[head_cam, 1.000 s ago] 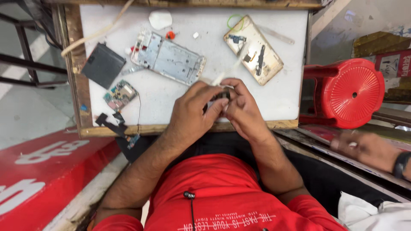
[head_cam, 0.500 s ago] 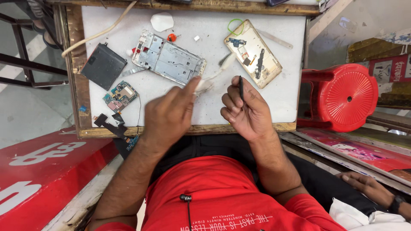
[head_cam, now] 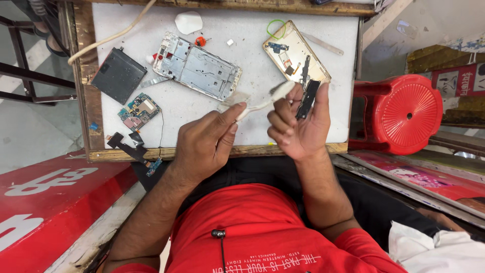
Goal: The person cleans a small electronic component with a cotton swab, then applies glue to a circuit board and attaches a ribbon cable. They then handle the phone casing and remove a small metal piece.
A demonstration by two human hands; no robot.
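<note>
While the small black strip part [head_cam: 308,99] is lying pinched in the right hand [head_cam: 298,126] above the white surface [head_cam: 252,121], the left hand [head_cam: 207,144] is pinching a white brush [head_cam: 268,96]; light strokes (away from the contacts) seem best.

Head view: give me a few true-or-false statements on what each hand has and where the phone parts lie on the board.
1. The right hand holds a narrow black part. True.
2. The left hand holds a white brush-like tool. True.
3. The silver phone frame lies in the left hand. False: it lies on the white board.
4. The small green circuit board sits right of the gold back cover. False: far left, below the black battery.
</note>
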